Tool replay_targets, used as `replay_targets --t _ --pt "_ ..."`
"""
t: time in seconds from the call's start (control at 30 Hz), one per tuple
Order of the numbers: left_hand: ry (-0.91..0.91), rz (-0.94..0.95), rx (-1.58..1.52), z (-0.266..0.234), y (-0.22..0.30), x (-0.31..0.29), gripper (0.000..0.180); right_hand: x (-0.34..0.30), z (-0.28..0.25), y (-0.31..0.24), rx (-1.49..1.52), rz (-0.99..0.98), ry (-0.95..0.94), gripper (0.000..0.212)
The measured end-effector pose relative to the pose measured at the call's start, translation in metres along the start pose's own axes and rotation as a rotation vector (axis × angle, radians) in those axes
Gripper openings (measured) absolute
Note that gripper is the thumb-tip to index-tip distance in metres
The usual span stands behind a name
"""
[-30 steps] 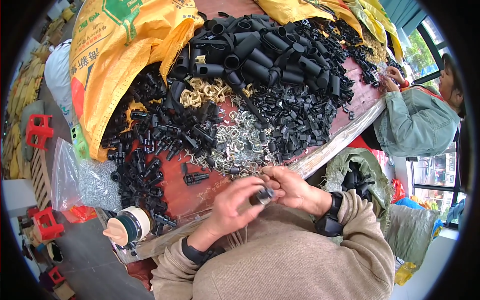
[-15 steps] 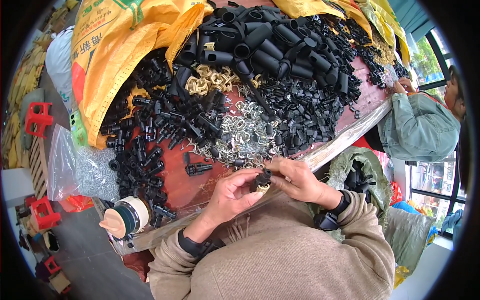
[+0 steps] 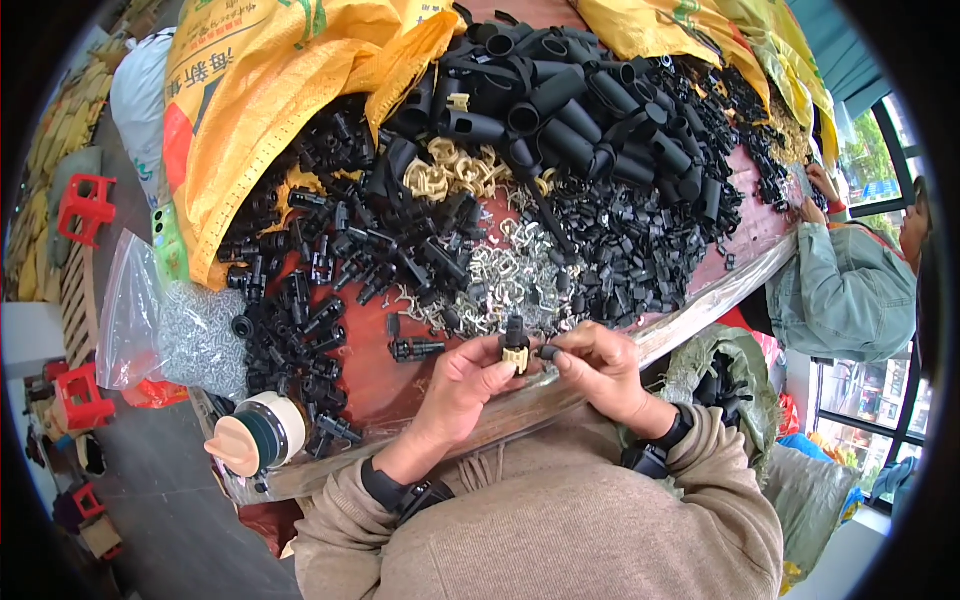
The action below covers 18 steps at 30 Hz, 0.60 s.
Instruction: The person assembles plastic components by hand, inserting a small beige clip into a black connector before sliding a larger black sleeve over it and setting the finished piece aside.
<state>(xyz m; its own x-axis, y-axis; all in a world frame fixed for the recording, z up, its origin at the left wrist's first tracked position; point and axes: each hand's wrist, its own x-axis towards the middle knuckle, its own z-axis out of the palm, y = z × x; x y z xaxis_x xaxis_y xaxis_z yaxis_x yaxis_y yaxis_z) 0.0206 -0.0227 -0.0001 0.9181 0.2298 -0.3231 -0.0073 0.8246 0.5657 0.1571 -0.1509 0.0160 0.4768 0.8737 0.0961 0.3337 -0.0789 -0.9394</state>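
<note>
At the near edge of the silvery clip heap (image 3: pixel 508 278), a black-and-cream fitting (image 3: pixel 515 347) sits pinched in the left hand (image 3: pixel 452 398), long axis toward the heap, black end foremost. Right hand (image 3: pixel 606 374), just rightward, grips a small black piece (image 3: pixel 548 353); whether hands touch, cannot tell.

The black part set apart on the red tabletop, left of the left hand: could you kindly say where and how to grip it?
I'd pinch the black part across its middle from the near side, over bare red tabletop. It lies flat, running roughly left to right, so a pinch should span its narrow width; a small dark piece sits at its far side.
</note>
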Motion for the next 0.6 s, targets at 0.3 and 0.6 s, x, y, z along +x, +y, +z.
replay_targets --t 0.3,0.6 --pt "0.098 0.044 0.012 0.003 -0.012 0.005 0.028 -0.001 0.008 -0.004 0.28 0.202 -0.02 0.019" --pt "0.133 -0.019 0.02 0.001 -0.015 0.006 0.027 0.011 0.007 -0.01 -0.172 -0.136 -0.073 0.025"
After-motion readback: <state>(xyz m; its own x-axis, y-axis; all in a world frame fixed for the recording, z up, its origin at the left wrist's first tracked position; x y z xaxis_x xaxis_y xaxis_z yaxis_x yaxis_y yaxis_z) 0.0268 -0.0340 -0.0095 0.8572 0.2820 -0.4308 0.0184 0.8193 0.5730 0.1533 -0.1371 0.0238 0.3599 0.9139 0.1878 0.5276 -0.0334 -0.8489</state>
